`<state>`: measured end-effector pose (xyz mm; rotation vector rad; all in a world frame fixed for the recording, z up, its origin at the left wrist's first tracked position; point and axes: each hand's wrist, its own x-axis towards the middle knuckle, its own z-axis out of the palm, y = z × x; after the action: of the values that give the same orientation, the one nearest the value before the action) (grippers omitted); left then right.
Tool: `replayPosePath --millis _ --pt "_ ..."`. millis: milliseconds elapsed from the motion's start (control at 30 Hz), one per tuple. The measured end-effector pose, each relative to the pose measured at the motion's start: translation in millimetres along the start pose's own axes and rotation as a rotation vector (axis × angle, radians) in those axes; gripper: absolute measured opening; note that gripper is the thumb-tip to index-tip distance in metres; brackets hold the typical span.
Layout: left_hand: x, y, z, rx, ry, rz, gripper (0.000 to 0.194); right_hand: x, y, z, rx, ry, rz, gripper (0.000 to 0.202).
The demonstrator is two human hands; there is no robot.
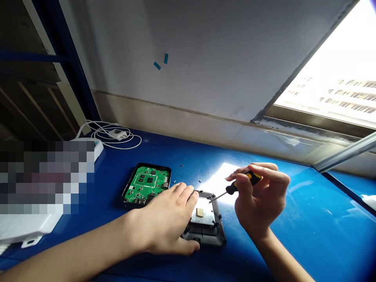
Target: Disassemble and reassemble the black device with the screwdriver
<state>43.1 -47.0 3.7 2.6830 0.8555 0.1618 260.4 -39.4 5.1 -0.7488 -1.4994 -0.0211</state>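
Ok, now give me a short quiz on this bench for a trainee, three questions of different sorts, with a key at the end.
1. Which hand holds the screwdriver: a) left, b) right, or c) both?
2. True or false: the green board sits in a black case.
3. Fill in the colour: the small pad on the metal plate is ___.

Key: 1) b, the right hand; 2) true; 3) tan.

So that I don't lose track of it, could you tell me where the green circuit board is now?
In the head view, the green circuit board sits left of centre in its black casing, just beyond the left hand.
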Motion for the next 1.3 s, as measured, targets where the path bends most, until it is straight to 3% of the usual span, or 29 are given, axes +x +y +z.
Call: replayPosePath --millis 200,467,700,900,1000,1133,1300 --pt "-0.4 -2.1 0.6 -0.019 -0.009 -0.003 0.078 -3.2 -0.3 -0.5 -0.062 -0.028 0.024 0.028" --pt "-0.3 -7.5 -1.3 -0.051 -0.023 0.016 0.081 -3.7 -2.1 0.2 0.028 -0.038 -0.008 0.022" --pt "0.8 -9.7 0.7 -0.05 -0.039 0.007 0.083 -3.1 -2.9 0.2 -0.116 0.011 -0.006 0.032" --pt "0.2 -8.2 -2.6 -0.058 -0.034 0.008 0.081 -7.1 -8.6 2.4 0.024 -0.032 0.075 0.029" --pt "0.4 -7.1 -4.8 -0.063 -0.034 0.0 0.078 -6.7 -9.3 3.0 0.081 -0.053 0.045 0.027" --pt "0.5 -6.3 -5.3 -0.066 -0.056 -0.006 0.077 -4.9 -7.9 2.4 -0.05 -0.02 -0.036 0.021" --pt "0.9 -7.7 -4.3 -0.061 -0.055 -0.009 0.078 -7.6 -8.5 3.1 -0.107 -0.006 0.022 0.031"
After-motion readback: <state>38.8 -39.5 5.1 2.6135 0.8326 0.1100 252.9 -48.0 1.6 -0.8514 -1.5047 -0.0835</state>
